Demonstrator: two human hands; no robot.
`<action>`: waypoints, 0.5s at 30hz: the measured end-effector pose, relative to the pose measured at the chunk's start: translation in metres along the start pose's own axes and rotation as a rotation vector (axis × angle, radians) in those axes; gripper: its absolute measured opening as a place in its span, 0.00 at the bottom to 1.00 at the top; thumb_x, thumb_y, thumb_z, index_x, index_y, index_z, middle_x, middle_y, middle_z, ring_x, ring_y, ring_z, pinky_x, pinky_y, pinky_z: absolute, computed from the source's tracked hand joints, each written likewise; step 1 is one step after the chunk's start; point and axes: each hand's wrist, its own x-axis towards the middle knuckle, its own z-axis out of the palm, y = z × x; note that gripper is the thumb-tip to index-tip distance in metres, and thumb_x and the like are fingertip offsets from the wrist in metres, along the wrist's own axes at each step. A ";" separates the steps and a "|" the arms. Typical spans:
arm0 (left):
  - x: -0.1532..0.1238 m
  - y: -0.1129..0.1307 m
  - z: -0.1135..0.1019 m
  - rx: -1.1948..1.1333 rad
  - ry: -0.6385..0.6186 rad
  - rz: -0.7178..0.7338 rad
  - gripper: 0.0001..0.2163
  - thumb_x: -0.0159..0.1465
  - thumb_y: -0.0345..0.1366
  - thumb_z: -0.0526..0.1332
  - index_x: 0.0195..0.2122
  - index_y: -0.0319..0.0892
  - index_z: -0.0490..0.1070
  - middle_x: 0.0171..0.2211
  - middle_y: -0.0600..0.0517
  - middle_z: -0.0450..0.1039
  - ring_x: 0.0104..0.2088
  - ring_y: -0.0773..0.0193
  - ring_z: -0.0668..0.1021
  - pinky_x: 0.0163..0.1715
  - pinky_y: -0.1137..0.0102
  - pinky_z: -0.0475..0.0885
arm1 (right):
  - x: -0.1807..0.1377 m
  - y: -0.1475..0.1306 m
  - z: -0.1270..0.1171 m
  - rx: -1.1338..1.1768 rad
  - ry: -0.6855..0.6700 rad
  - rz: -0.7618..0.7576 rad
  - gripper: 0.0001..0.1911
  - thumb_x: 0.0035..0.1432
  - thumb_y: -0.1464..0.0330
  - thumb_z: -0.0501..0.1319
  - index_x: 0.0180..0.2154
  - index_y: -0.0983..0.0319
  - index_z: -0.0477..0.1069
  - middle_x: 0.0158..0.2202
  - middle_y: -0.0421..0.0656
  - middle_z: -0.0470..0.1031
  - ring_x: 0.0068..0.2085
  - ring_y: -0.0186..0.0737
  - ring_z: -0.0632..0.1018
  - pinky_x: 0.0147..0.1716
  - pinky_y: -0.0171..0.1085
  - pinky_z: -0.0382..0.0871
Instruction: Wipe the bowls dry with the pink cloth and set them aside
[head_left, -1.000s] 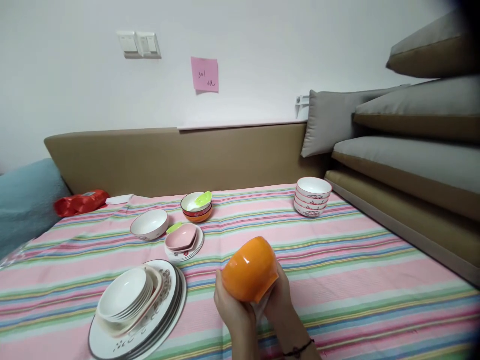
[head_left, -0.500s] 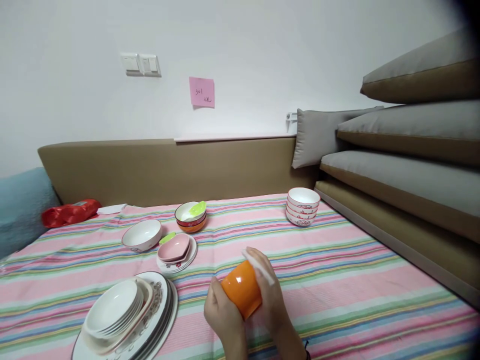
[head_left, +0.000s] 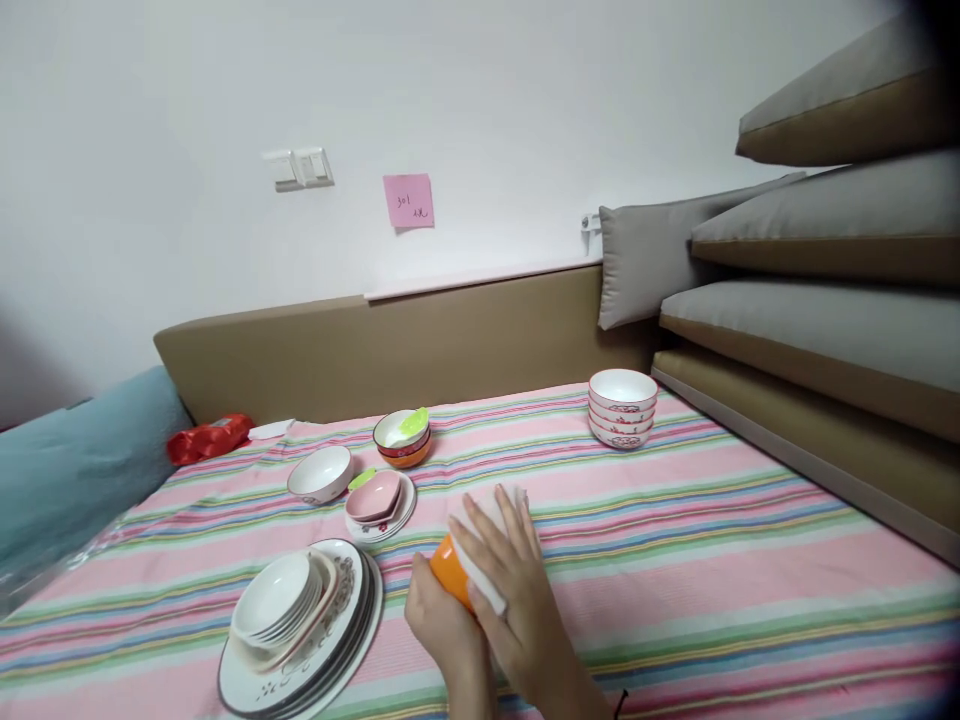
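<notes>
An orange bowl [head_left: 448, 570], tilted and partly covered, is gripped by my left hand [head_left: 448, 622] with fingers wrapped round its near side. Over the bowl's right side lies a white cloth or tissue [head_left: 466, 545]. My right hand [head_left: 521, 595] presses this cloth flat against the bowl, fingers stretched and slightly spread. Both hands are above the striped tablecloth [head_left: 675, 590]. Just left of them stands a stack of plates [head_left: 352, 615] with small white bowls [head_left: 274, 590] on top.
Pink dishes [head_left: 373, 497] rest on small plates behind the hands, beside a white bowl [head_left: 322, 475]. Two nested bowls [head_left: 405, 455] hold a green item [head_left: 414, 422]. Several stacked white bowls [head_left: 622, 410] stand back right, near grey cushions [head_left: 817, 310]. A red package [head_left: 208, 440] lies far left.
My right hand has moved from the bowl's right rim over its outer surface, fingers now spread on the cloth, covering more of the orange. The view has tilted and shifted left.
</notes>
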 end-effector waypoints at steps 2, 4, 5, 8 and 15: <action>-0.004 0.007 0.003 0.013 -0.024 0.010 0.16 0.57 0.46 0.57 0.20 0.42 0.59 0.17 0.57 0.58 0.19 0.68 0.63 0.19 0.71 0.61 | 0.005 -0.003 -0.006 0.001 0.021 0.002 0.27 0.65 0.66 0.50 0.64 0.48 0.53 0.68 0.35 0.53 0.70 0.53 0.44 0.65 0.65 0.34; -0.006 0.017 0.011 -0.113 -0.038 -0.029 0.15 0.56 0.47 0.59 0.22 0.42 0.61 0.18 0.58 0.58 0.20 0.67 0.64 0.20 0.71 0.62 | 0.015 0.000 -0.012 0.118 0.139 0.126 0.26 0.67 0.65 0.46 0.65 0.50 0.53 0.68 0.37 0.51 0.69 0.50 0.48 0.66 0.62 0.43; -0.007 0.023 0.016 -0.177 -0.046 -0.058 0.14 0.55 0.47 0.60 0.23 0.42 0.61 0.18 0.58 0.59 0.20 0.67 0.64 0.21 0.70 0.63 | 0.021 0.003 -0.014 0.195 0.203 0.196 0.25 0.68 0.64 0.43 0.65 0.50 0.52 0.69 0.38 0.51 0.69 0.48 0.50 0.65 0.59 0.48; -0.005 0.038 0.030 -0.222 -0.104 -0.049 0.13 0.55 0.46 0.60 0.25 0.41 0.64 0.20 0.56 0.63 0.22 0.65 0.67 0.23 0.69 0.65 | 0.040 0.008 -0.025 0.271 0.279 0.240 0.25 0.68 0.64 0.42 0.65 0.51 0.51 0.69 0.39 0.50 0.68 0.46 0.54 0.65 0.55 0.53; 0.014 0.022 0.033 -0.098 -0.150 0.100 0.12 0.51 0.46 0.63 0.26 0.44 0.66 0.19 0.54 0.66 0.23 0.57 0.72 0.23 0.65 0.68 | 0.041 0.018 -0.017 -0.026 0.215 -0.007 0.27 0.65 0.63 0.49 0.65 0.46 0.52 0.67 0.35 0.53 0.68 0.56 0.51 0.62 0.66 0.52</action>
